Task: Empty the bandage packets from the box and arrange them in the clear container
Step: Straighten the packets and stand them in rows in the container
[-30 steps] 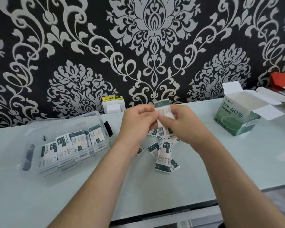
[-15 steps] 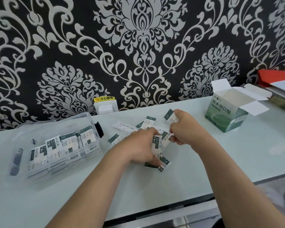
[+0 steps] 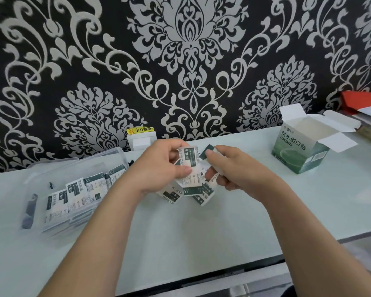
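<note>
While both hands meet above the pale tabletop (image 3: 201, 232), the left hand (image 3: 159, 168) and right hand (image 3: 234, 170) pinch a fanned bunch of bandage packets (image 3: 189, 170) (green-and-white). More packets stand in the clear container (image 3: 51, 183) at left; the opened box (image 3: 302, 151) sits right.

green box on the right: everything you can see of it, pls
The green box looks like thin printed cardboard: green sides, a paler front with dark Chinese characters and a faint round graphic, a label on its right side. It stands upright on the pale table, far right, near the patterned wall. Its white top flaps are folded open and outward. What shows of the inside is white; no packets visible from this angle. Neither hand touches it; nothing leans on it.
</note>
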`<state>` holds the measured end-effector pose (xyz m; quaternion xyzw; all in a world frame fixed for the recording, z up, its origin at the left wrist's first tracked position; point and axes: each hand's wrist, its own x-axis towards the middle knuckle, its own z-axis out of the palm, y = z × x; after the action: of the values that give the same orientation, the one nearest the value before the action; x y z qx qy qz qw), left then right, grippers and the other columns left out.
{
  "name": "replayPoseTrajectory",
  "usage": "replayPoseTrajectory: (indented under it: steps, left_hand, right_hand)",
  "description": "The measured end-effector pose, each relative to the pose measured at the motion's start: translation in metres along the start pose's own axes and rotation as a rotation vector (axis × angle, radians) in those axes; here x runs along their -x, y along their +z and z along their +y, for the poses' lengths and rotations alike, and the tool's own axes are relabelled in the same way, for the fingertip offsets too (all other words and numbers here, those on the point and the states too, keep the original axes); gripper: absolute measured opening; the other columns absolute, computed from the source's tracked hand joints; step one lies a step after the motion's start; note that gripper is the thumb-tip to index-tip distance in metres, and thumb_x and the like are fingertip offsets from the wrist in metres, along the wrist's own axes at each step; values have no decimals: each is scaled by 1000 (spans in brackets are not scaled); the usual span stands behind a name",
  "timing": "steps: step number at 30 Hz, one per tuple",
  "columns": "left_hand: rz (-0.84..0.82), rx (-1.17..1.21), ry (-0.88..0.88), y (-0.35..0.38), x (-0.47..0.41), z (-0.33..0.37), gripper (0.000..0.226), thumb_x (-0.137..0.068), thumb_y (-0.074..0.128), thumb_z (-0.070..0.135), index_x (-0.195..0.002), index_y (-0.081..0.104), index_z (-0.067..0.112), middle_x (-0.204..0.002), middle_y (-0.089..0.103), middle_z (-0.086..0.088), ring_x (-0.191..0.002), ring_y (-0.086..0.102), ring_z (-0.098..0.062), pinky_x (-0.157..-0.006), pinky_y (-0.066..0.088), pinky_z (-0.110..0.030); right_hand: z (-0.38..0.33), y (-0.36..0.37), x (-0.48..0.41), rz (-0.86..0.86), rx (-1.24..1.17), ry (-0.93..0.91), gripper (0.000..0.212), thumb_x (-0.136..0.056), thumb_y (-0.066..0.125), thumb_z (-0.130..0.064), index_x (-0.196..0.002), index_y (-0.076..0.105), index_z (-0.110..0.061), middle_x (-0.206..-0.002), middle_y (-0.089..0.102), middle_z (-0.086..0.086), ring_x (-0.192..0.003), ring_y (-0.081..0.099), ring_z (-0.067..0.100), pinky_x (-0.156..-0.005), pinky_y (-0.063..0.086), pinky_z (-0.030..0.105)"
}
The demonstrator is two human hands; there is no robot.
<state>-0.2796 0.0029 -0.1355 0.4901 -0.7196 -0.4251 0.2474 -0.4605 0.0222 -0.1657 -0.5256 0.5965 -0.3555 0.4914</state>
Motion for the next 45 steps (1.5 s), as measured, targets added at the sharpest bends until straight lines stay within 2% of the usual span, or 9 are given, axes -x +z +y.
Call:
replayPoseTrajectory:
  steps: [6, 10, 13, 17, 21, 26, 31, 36, 45]
  left_hand:
    - [174, 195, 76, 2, -1, 3, 31, -84, 66, -7, -100, 64, 20, -85, 75, 1, -78, 72, -14, -71, 58, -30]
    - [219, 241, 126, 17, -2, 6, 35, -85, 67, -3, -105, 61, 25, -93, 70, 0, -69, 67, -4, -53, 53, -22]
    - [263, -11, 172, 22, -6, 2, 32, -89, 67, 14, -115, 62, 32, -101, 63, 8, -84, 62, -2, -68, 52, -17]
    - [259, -277, 106, 24, -11, -7, 45, -90, 64, 28, -133, 52, 30, -124, 54, 7, -108, 52, -9, -95, 46, -29]
    - [-6, -678, 66, 45, -13, -22, 63, -85, 63, 48, -140, 42, 24, -141, 45, 4, -132, 34, -19, -109, 32, -34]
    - [-6, -838, 61, 65, -20, -29, 46, -85, 54, 54, -113, 46, 18, -117, 53, -4, -114, 48, -27, -90, 42, -38]
    - [131, -954, 113, 68, -18, -19, 13, -88, 47, 19, -99, 49, 13, -103, 64, -13, -96, 57, -36, -67, 35, -35]
    - [230, -670, 92, 54, -15, -15, 32, -87, 52, 22, -116, 64, 26, -106, 70, 3, -106, 58, -23, -87, 47, -33]
    - [80, -755, -110, 47, -34, -38, 62, -88, 57, 50, -138, 35, 20, -135, 48, -8, -123, 40, -31, -96, 36, -39]
  right_hand:
    - [-10, 16, 6, -251, -335, -20, 48, -98, 42, -49, -112, 65, -10, -91, 66, 13, -80, 56, 24, -67, 40, 32]
    - [-14, 25, 6, -333, -633, 77, 33, -101, 44, -34, -109, 58, -5, -78, 64, 15, -65, 63, 24, -53, 49, 25]
    - [-14, 21, 3, -262, -708, 109, 22, -101, 47, -26, -105, 57, -6, -68, 60, 10, -51, 53, 16, -42, 43, 20]
    - [-7, 5, -4, 28, -519, 104, 21, -102, 45, -22, -114, 57, -10, -65, 52, 5, -47, 42, 13, -42, 33, 21]
    - [4, -7, -7, 261, -82, 89, 24, -101, 33, -14, -118, 49, -17, -73, 48, 6, -52, 49, 16, -46, 41, 22]
    - [12, -9, -6, 245, 88, 69, 54, -84, 23, 7, -116, 45, -31, -74, 53, 7, -54, 58, 21, -43, 42, 19]
    - [24, -10, -15, 314, 316, 52, 21, -83, 44, -2, -92, 56, -17, -77, 54, 0, -69, 52, 20, -60, 38, 27]
    - [27, -3, -14, 194, 548, 28, 40, -74, 78, -31, -106, 55, -21, -87, 55, -1, -65, 50, 13, -54, 37, 26]
    - [26, 4, -17, 128, 649, 46, 45, -72, 79, -33, -106, 51, -27, -118, 48, 6, -84, 56, 22, -68, 42, 28]
